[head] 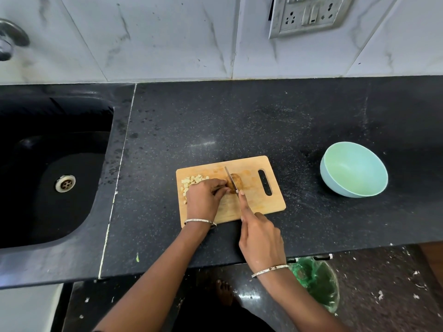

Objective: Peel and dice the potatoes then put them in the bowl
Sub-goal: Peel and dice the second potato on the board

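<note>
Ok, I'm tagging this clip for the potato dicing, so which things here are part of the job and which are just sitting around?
Part of the job: potato, knife, cutting board, diced pieces, bowl, left hand, right hand.

Just sitting around: sink, tap, wall socket, bin.

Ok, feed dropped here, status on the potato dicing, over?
Left hand steadies potato on cutting board. Right hand grips knife, blade on potato. Diced pieces at board's left, bowl empty. Nothing in the way.
</note>
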### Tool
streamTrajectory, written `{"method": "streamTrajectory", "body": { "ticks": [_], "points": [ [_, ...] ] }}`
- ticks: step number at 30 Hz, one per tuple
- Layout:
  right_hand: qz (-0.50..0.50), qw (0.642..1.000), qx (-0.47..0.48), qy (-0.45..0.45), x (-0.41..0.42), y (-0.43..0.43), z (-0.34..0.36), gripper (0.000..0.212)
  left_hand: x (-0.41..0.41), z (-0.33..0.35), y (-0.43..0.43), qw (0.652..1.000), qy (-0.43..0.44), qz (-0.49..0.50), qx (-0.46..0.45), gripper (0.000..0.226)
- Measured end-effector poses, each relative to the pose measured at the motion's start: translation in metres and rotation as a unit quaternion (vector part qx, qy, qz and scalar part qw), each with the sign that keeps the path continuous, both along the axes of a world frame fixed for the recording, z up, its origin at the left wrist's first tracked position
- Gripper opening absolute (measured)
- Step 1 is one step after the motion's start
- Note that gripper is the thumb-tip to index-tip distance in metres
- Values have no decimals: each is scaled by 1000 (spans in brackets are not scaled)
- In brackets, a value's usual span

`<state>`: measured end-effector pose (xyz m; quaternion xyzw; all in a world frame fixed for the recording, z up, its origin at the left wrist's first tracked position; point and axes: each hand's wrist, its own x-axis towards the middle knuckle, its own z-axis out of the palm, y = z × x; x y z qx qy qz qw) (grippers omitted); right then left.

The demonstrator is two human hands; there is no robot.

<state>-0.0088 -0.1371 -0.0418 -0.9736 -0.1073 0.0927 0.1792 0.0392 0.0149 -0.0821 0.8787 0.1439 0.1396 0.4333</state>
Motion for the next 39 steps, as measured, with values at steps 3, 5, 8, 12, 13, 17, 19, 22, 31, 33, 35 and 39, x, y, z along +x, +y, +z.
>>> {"method": "streamTrajectory", "body": {
  "ticks": [3, 5, 8, 12, 13, 17, 19, 22, 31, 33, 35, 39],
  "points": [
    [1, 1000, -6, -5, -2, 1, -1, 72, 0, 1, 0, 1000, 2, -1, 3, 18],
    [0, 1000, -5, -1, -2, 1, -1, 72, 0, 1, 0, 1000, 2, -2, 6, 18],
    [2, 1000, -4, -1, -1, 1, -1, 73, 0, 0, 0, 1000, 3, 0, 4, 19],
    [7, 1000, -7, 0, -3, 3, -2, 76, 0, 0, 0, 1000, 7, 1, -3, 19],
    [7, 1000, -8, 1, -3, 3, -2, 76, 0, 0, -1, 1000, 8, 2, -1, 19],
    [2, 1000, -13, 7, -2, 5, -1, 77, 1, 0, 0, 1000, 13, 4, 6, 19],
    [2, 1000, -17, 13, -2, 6, -1, 78, 1, 0, -1, 1000, 12, 2, 10, 18],
    [1, 1000, -20, 19, 1, 9, 0, 79, 0, 1, -1, 1000, 6, -2, 28, 15],
    [1, 998, -23, 51, 13, 19, -1, 79, 0, 3, -2, 998, -7, -3, 68, 9],
    [-3, 998, -25, 58, 6, 13, -1, 79, 0, 2, -4, 998, -11, 3, 66, 10],
    [0, 998, -31, 62, -1, 8, 0, 79, 0, 1, -4, 998, -11, 7, 66, 11],
    [0, 997, -38, 63, -8, 3, 4, 78, 0, -1, -2, 999, -2, 6, 48, 12]
  ]
}}
